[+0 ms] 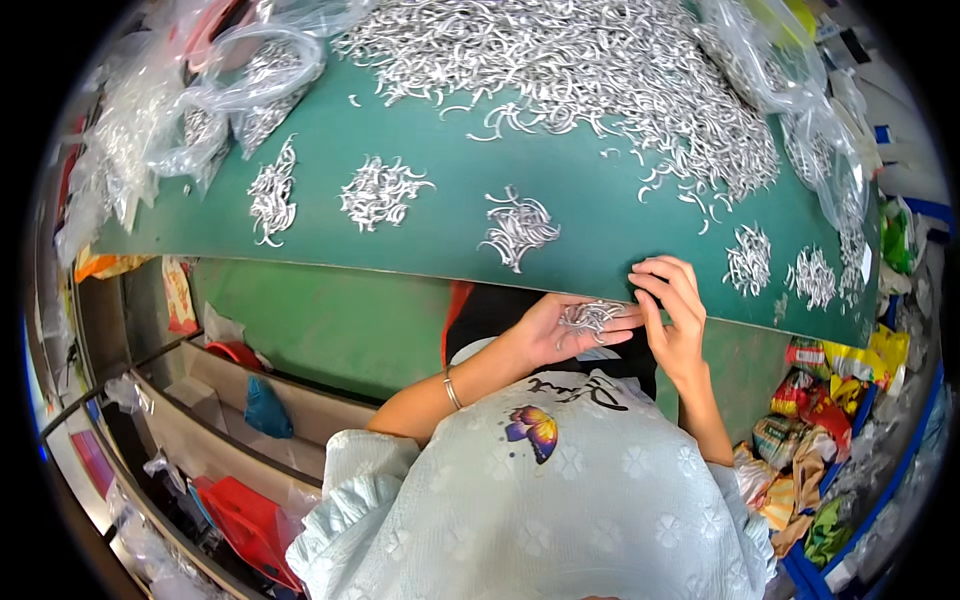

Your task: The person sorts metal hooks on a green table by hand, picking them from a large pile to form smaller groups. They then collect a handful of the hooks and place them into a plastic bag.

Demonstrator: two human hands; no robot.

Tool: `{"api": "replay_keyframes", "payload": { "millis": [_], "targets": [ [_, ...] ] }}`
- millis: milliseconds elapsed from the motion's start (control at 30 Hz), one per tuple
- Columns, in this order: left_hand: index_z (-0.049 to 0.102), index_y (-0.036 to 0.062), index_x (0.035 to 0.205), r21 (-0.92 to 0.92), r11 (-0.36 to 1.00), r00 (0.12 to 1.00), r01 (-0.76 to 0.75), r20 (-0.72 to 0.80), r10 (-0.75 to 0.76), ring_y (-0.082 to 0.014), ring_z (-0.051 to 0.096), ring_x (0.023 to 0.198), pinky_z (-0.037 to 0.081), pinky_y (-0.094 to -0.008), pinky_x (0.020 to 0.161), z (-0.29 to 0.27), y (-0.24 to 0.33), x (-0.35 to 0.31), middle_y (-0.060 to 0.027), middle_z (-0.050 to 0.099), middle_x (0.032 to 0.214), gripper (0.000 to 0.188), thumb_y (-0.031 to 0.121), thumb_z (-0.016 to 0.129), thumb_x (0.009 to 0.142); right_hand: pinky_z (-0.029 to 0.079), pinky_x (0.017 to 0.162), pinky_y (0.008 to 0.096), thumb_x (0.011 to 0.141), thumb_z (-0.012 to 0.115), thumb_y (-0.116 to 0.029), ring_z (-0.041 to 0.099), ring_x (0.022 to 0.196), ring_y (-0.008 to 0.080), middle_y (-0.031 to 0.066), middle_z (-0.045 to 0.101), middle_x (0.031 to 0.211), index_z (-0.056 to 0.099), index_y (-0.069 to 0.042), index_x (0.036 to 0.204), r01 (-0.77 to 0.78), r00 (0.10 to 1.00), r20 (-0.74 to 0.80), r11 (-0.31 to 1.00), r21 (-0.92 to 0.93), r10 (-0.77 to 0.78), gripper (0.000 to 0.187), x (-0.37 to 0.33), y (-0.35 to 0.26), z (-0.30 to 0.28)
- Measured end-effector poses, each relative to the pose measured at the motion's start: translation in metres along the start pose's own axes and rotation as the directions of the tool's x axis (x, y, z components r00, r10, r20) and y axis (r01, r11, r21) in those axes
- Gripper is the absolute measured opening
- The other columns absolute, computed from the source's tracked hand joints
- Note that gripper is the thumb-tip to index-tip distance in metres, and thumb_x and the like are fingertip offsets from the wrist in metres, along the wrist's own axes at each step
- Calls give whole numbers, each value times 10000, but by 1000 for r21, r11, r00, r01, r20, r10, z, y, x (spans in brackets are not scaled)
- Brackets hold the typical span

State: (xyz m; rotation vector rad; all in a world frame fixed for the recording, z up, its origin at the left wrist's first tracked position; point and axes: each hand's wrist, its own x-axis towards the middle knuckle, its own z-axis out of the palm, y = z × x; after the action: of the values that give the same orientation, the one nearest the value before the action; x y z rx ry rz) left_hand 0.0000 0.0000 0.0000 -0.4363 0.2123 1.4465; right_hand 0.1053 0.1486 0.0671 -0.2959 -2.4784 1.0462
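My left hand (555, 332) is palm up just off the table's near edge, with a small heap of curved silver metal pieces (592, 317) lying on its palm and fingers. Close to its right, my right hand (675, 310) is raised at the edge. Its fingers are bent and slightly apart, and I see nothing in them. On the green table (420, 130), the nearest small pile (519, 232) of the same pieces lies beyond my left hand. Two more piles, one (383, 193) and another (273, 195), sit farther left.
A large spread heap of silver pieces (590, 60) covers the far side. Small piles (748, 262) lie at the right. Clear plastic bags (265, 80) stand at the far left, others (770, 60) at the far right. Colourful packages (810, 410) fill the lower right; a red chair (245, 520) is lower left.
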Motion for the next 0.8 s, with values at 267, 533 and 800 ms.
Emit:
{"api": "replay_keyframes", "payload": {
  "millis": [267, 533, 800],
  "targets": [
    [417, -134, 1355, 63, 997, 999, 39, 5, -40, -389, 508, 1273, 424, -500, 1072, 8, -5, 0, -269, 513, 1355, 475, 183, 425, 1002, 469, 822, 388, 743, 682, 62, 579, 951, 302, 113, 632, 996, 687, 3, 905, 6, 1000, -15, 999, -43, -7, 172, -11, 0, -12],
    [476, -121, 1323, 66, 995, 995, 74, 64, -79, -373, 506, 1279, 405, -462, 1090, 12, -5, -22, -274, 521, 1344, 499, 253, 475, 993, 473, 846, 405, 759, 670, 82, 590, 926, 320, 134, 640, 965, 680, 20, 898, 41, 998, -37, 999, -6, -41, 153, -4, -10, -9],
    [614, -19, 896, -166, 911, 882, -376, -365, 298, -150, 561, 682, 460, -247, 494, 48, 18, -107, -111, 614, 871, 222, 201, 597, 920, 477, 803, 386, 803, 608, 120, 592, 882, 320, 150, 619, 916, 644, 49, 886, 12, 997, -74, 999, 33, -9, 115, -1, -10, -6]
  ]
}}
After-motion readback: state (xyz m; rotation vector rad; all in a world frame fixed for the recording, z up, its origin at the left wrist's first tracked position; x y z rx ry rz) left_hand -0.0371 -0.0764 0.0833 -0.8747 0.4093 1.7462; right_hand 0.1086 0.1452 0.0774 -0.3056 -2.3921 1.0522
